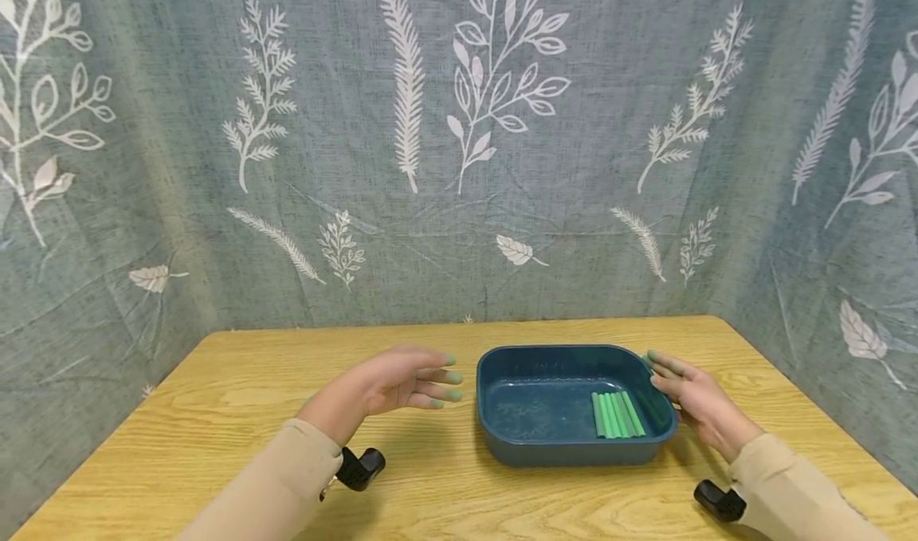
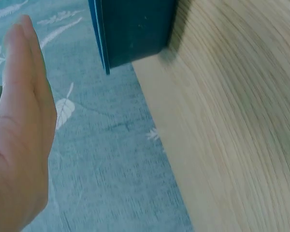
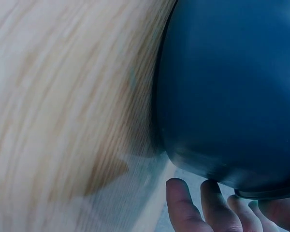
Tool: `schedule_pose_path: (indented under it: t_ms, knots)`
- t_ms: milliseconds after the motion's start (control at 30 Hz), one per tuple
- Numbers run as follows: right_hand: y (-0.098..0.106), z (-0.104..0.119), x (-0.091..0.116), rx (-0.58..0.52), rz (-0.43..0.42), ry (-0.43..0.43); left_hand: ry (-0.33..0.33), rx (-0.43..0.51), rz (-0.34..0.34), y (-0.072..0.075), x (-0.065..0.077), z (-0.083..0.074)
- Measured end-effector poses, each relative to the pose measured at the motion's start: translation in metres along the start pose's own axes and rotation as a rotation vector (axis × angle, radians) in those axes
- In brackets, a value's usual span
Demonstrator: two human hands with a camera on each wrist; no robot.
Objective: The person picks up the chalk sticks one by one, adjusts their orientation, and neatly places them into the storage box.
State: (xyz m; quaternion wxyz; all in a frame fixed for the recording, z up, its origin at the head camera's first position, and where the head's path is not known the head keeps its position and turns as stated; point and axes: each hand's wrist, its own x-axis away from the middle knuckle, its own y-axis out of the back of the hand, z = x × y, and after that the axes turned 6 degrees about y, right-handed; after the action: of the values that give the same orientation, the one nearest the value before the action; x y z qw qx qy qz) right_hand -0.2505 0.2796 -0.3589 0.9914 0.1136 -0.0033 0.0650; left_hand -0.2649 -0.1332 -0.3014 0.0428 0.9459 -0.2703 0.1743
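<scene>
A dark blue rectangular tray with rounded corners stands on the wooden table. Inside, at its right end, several slim green sticks lie side by side; their exact kind cannot be told. My left hand hovers left of the tray, apart from it, fingers stretched toward its wall and holding nothing. At the opposite end, my right hand is at the tray's right rim, its fingers loosely extended along the outer wall. The right wrist view shows those fingers close against the tray; firm contact cannot be told. Fingertips on both hands look greenish.
The wooden table extends on both sides of the tray. A blue-grey curtain with white leaf prints encloses the back and sides. Black wrist devices sit below the beige sleeves.
</scene>
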Motion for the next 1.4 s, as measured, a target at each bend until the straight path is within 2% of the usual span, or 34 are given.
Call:
schedule_pose_path:
  t_ms: [267, 700, 1000, 1233, 1400]
  knots:
    - [-0.001, -0.001, 0.001, -0.008, 0.001, -0.001, -0.018, -0.014, -0.041, 0.019, 0.021, 0.007]
    - [0.001, 0.0, -0.001, 0.003, -0.009, 0.003, -0.018, -0.049, -0.115, 0.052, 0.05, 0.029]
    - [0.002, -0.002, -0.002, -0.01, -0.004, -0.019, -0.016, -0.128, -0.174, 0.082, 0.07, 0.048]
    - [0.002, -0.001, -0.004, -0.007, 0.005, -0.016, -0.01, -0.166, -0.227, 0.111, 0.078, 0.057]
    - [0.003, -0.004, -0.002, -0.009, 0.004, -0.015, 0.013, -0.143, -0.27, 0.122, 0.079, 0.064]
